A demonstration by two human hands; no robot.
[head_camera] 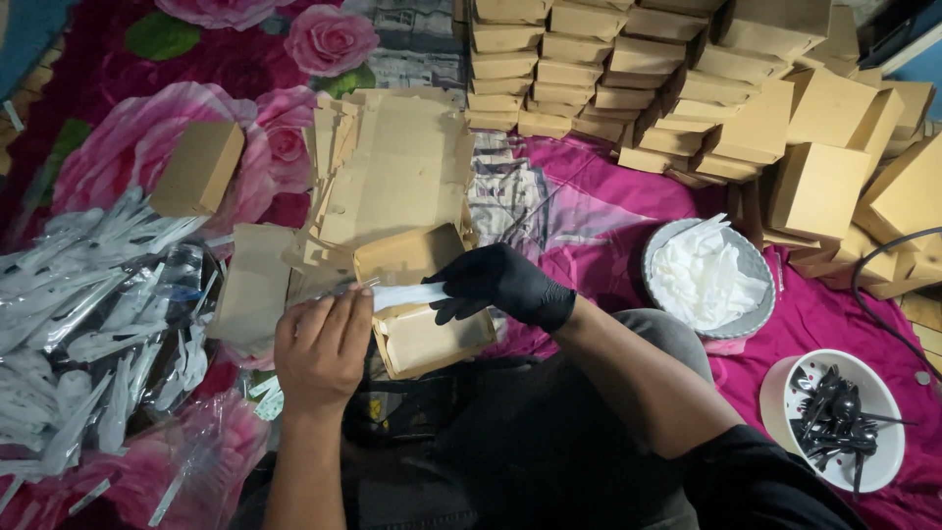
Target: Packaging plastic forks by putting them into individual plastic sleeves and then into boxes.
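Your left hand [319,351], bare: fingers pressed on one end of the white napkin [407,293]. Your right hand [500,283], black-gloved: fingers pinching the other end. Napkin lies across the open brown box [424,339] on your lap. Risk: opposing pulls could tear it; the unsupported box could tip off onto the floral blanket [589,236].

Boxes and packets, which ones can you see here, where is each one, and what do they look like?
Open brown box: middle, under both hands, card, lid up.
Flat box blanks: just behind it, tan unfolded card.
Single closed box: upper left on the flowered cloth, small, brown.
Stacked boxes: top right, many closed brown cartons.
Clear packets: left, a see-through plastic heap with white pieces inside.
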